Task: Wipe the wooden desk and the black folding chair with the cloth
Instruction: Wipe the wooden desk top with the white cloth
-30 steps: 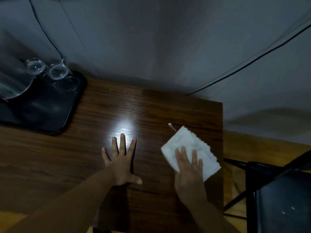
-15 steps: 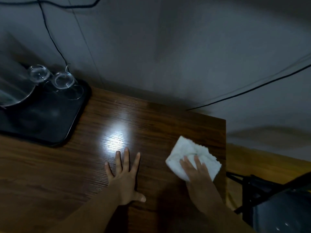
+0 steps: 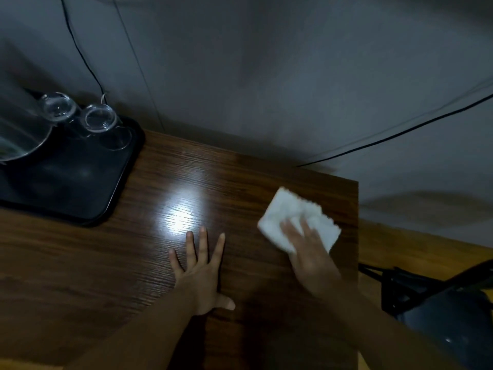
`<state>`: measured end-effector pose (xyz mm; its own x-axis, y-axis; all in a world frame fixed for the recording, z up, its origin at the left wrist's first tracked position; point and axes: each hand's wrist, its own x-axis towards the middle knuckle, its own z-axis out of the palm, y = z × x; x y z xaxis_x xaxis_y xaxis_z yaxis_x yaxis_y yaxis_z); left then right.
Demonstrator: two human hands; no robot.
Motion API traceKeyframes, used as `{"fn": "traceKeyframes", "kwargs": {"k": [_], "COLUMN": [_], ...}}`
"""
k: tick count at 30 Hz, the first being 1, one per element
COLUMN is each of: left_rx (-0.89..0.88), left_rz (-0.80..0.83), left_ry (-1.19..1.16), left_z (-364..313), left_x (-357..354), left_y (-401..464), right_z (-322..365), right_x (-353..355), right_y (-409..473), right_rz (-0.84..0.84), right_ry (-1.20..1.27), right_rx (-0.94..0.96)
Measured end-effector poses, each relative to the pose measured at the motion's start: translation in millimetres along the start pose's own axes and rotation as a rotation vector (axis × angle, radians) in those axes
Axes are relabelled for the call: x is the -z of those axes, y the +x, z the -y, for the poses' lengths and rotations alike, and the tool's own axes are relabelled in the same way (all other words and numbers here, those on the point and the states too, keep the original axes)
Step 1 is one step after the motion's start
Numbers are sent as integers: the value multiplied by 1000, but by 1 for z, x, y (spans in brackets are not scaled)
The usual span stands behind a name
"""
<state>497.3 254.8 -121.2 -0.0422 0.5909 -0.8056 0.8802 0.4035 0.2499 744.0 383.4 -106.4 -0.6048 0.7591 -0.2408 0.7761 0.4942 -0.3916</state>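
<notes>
1. white and nubbly, the cloth point(image 3: 296, 212) is folded into a rough square with a scalloped edge, lying flat on the dark wooden desk point(image 3: 149, 265) near its far right corner.
2. the right hand point(image 3: 306, 252) lies palm down on the cloth's near part, fingers flat and a little blurred, pressing it to the wood rather than gripping it.
3. the left hand point(image 3: 201, 276) rests flat on the bare desk to the left of the cloth, apart from it, fingers spread wide and holding nothing.
4. a bright glare point(image 3: 181, 214) shines on the wood just beyond the left fingertips.
5. the black folding chair point(image 3: 437, 313) stands beside the desk's right edge, low in view.
6. a black tray point(image 3: 80, 188) with glasses point(image 3: 98, 118) sits at far left.
</notes>
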Motion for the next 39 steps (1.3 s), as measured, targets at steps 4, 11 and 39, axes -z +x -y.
{"fn": "traceKeyframes", "kwargs": {"k": [4,11,39], "left_rx": [9,-4,-22], "left_rz": [-10,-10,-2], "left_ry": [-6,-3,1], "left_z": [0,-1,-1], "left_x": [0,-1,0], "left_y": [1,1,-3], "right_z": [51,-10,7], "right_x": [-15,-16,1], "right_y": [43,-55,-62], "right_rz": [16,132,-43], "right_ry": [82,-34,-123], "right_rx": [-58,227,-487]}}
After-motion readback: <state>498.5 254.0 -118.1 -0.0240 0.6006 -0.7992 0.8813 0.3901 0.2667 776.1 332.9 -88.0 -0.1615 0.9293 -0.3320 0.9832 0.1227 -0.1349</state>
